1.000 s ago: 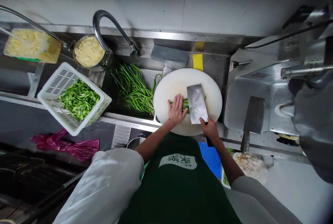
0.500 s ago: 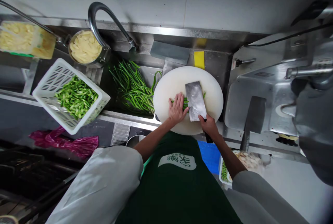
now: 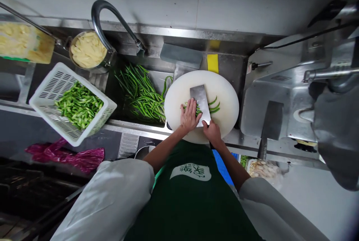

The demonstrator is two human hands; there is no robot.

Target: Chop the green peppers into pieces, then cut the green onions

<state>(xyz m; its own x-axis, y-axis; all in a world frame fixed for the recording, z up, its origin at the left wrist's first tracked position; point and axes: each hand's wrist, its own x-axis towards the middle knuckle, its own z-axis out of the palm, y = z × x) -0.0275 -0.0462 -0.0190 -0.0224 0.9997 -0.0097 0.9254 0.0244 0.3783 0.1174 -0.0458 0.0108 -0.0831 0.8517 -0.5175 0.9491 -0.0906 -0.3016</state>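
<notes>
- Stainless steel lines a kitchen counter [image 3: 231, 71] beneath a pale wall [image 3: 238, 5], both beyond the hands of a person in a dark green apron [image 3: 190, 205].
- Directly under both hands sits a round white cutting board [image 3: 179, 87], bearing green stalks [image 3: 215, 107] partly covered by the left palm and the blade, a few curved lengths lying loose just beyond the right hand.
- Left hand [image 3: 190, 116] lies flat, fingers extended and slightly spread, over the stalks; whether its fingertips touch the blade cannot be told.
- Right hand [image 3: 212, 133] is closed around the handle of a broad cleaver [image 3: 201, 95], whose blade slants away from it, just beside the left fingers.
- Left of the left hand, a sink holds long uncut stalks [image 3: 140, 95]; farther left, a white perforated basket [image 3: 37, 97] contains cut green pieces [image 3: 80, 106].
- Beyond the basket stand a metal pot of pale yellow slices [image 3: 88, 50] and a tub of similar slices.
- Ahead of the hands rest a grey slab [image 3: 181, 56] and a yellow block [image 3: 212, 63].
- Well right of the right hand lies a second cleaver [image 3: 273, 120].
</notes>
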